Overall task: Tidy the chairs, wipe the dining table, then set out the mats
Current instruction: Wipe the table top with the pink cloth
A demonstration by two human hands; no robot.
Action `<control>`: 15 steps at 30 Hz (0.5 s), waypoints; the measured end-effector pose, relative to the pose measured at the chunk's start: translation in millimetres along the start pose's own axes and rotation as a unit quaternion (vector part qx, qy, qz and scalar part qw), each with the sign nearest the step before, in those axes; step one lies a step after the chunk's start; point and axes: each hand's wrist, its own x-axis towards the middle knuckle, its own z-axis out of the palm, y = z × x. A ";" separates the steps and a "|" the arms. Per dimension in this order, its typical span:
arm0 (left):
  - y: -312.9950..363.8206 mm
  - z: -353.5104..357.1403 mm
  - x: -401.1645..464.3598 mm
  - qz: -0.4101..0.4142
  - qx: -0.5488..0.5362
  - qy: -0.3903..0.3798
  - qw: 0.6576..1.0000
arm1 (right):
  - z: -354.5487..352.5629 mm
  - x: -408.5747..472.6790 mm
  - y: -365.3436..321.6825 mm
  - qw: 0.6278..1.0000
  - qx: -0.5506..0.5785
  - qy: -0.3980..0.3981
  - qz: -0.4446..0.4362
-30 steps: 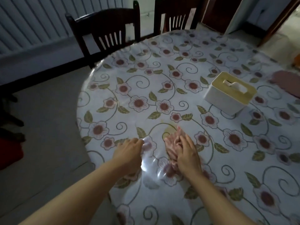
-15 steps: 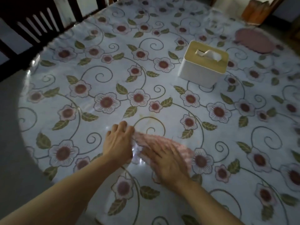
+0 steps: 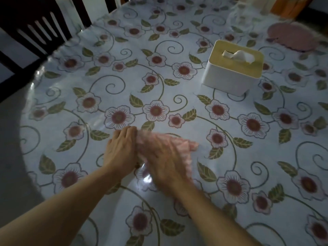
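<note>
A pink cloth (image 3: 189, 146) lies on the round dining table (image 3: 195, 107), which has a glossy floral cover. My left hand (image 3: 120, 150) sits at the cloth's left edge with its fingers curled down onto that edge. Blurred by motion, my right hand (image 3: 164, 157) lies flat on top of the cloth and hides most of it. A round pink mat (image 3: 292, 37) rests at the far right of the table. Dark wooden chairs (image 3: 35, 25) stand at the table's far left edge.
A white tissue box (image 3: 232, 68) with a tan lid stands right of the table's centre, beyond the cloth. Grey floor (image 3: 10, 139) shows past the table's left rim. An orange-brown object (image 3: 287, 6) sits past the far right edge.
The bunched cloth has been spread out to the right under my right hand. My left hand stays at its left edge. The view has shifted right, and the chairs have slid toward the top left.
</note>
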 end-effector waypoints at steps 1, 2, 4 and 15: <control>0.5 -0.6 0.9 -0.003 -0.008 0.001 1.000 | -2.9 -9.0 -5.2 0.999 0.019 -0.016 -0.034; 0.5 -1.2 2.3 -0.003 -0.009 0.004 1.000 | -10.6 -13.3 -0.7 0.998 0.044 -0.029 -0.044; -0.9 -2.3 5.1 -0.008 -0.003 0.012 1.000 | -26.6 -9.5 30.9 0.997 0.059 -0.017 0.038; -62.5 -22.7 -13.3 -0.069 0.063 0.019 0.995 | -7.4 87.4 16.5 0.995 -0.019 0.035 0.090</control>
